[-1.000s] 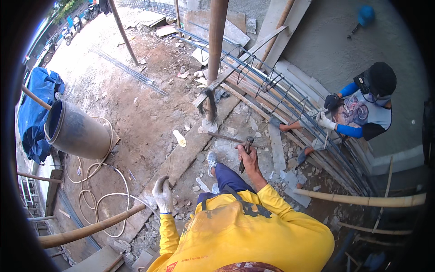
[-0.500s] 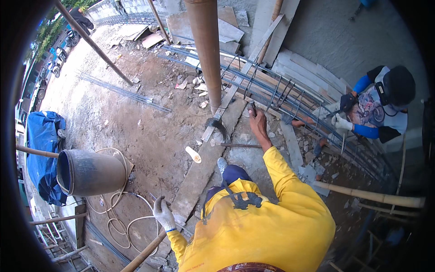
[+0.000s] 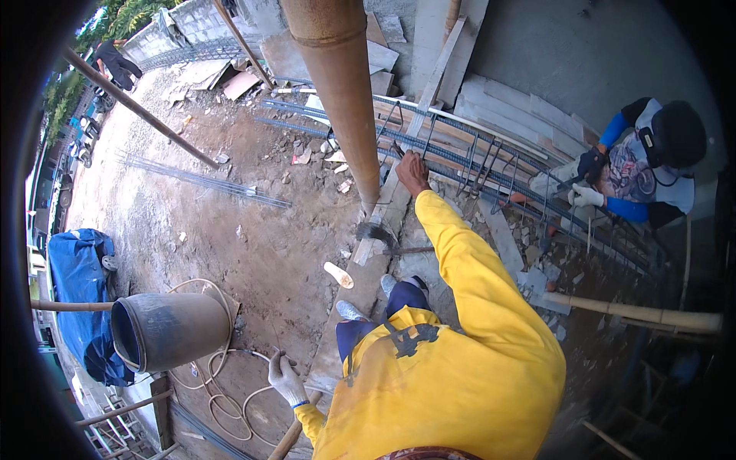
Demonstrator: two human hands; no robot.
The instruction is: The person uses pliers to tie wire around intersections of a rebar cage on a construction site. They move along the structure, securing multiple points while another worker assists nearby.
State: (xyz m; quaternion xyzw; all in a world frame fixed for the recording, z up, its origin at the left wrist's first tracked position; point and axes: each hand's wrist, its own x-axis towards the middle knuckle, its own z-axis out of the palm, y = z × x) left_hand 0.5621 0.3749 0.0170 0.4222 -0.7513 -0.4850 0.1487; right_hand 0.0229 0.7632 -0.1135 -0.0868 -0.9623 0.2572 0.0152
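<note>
My bare right hand [image 3: 412, 172] is closed around a dark hand tool [image 3: 397, 149], its tip reaching the near side of a long cage of steel reinforcing bars [image 3: 445, 151]. My fingers hide most of the tool, so its exact kind does not show. Low on the left, my left hand [image 3: 286, 381] wears a white glove. Its fingers are pinched on a thin wire [image 3: 277, 337] that sticks up from them. A bundle of dark tying wire [image 3: 374, 233] lies across the narrow plank by my feet.
A thick bamboo post [image 3: 333, 92] stands just ahead. At the right, a co-worker [image 3: 640, 165] crouches with gloved hands at the cage. On the left are a drum [image 3: 180, 330], a coiled hose [image 3: 218, 399] and a blue tarp [image 3: 80, 299]. Broken rubble [image 3: 537, 284] lies right.
My right hand has moved forward and left with the tool, up to the steel cage. My left hand has dropped slightly lower, and a second foot has come into view.
</note>
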